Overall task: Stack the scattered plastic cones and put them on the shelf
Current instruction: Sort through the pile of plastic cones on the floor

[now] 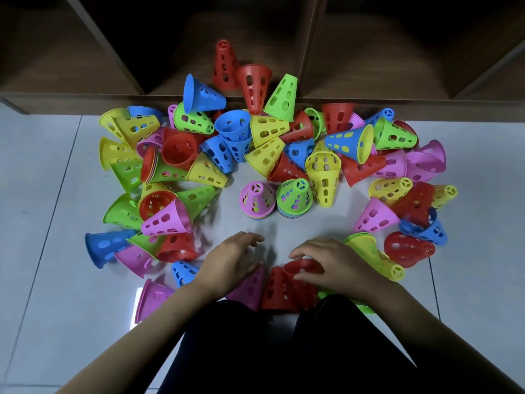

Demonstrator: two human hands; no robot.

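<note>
Plastic cones [267, 143]: many; red, blue, yellow, green, pink. Thin glossy moulded shells with slotted walls, flared rims and spoked tips. They lie scattered on the tiled floor [42, 194] before the wooden shelf [85, 98]. Two short upright stacks, pink-topped [257, 199] and green-topped [294, 199], stand side by side at centre. Judged light, stiff, slightly slick and free-nesting; best taken at the rim. The right hand [332, 263] grasps a near red cone [302, 268] by its rim. The left hand [233, 260] is loose-fingered and holds nothing.

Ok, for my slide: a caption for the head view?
Right hand grips a red cone amid scattered cones before the shelf.
</note>
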